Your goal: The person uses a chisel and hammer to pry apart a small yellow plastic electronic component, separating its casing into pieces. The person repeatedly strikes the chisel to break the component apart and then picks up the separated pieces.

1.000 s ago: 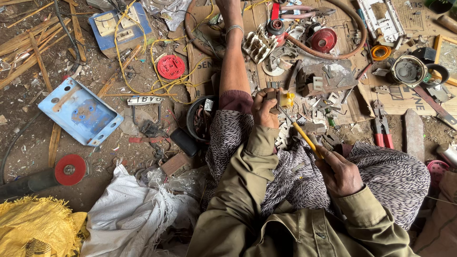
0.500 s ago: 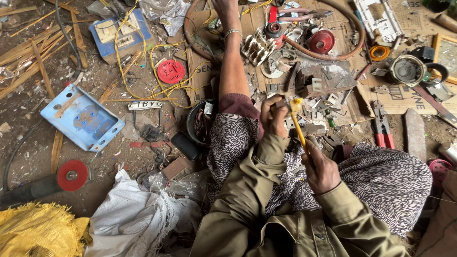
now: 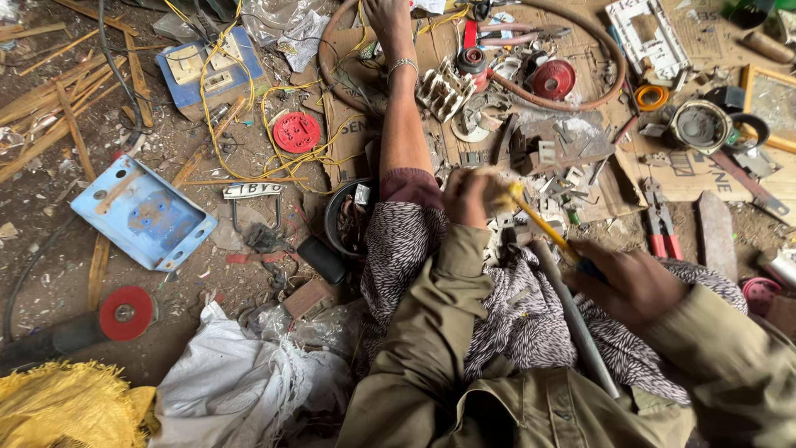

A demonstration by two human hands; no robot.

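My left hand (image 3: 467,196) is closed around a small pale part just past my knee, over a scatter of metal scraps (image 3: 564,170). My right hand (image 3: 634,284) grips the dark handle of a yellow-shafted screwdriver (image 3: 541,224). Its tip meets the part in my left hand, blurred there. A grey metal rod (image 3: 574,325) lies across my patterned lap. My bare leg (image 3: 402,124) stretches away over flattened cardboard (image 3: 688,178).
A black bowl (image 3: 342,217) of bits sits left of my knee. Red-handled pliers (image 3: 662,226), a brown hose (image 3: 599,93), red discs (image 3: 296,131) and yellow wires (image 3: 224,124) lie around. A blue metal plate (image 3: 141,212), wooden sticks (image 3: 66,104) and sacks (image 3: 240,386) are at left.
My right hand has shifted to the right, and the screwdriver now slants from upper left to lower right. My left hand stays by the knee.
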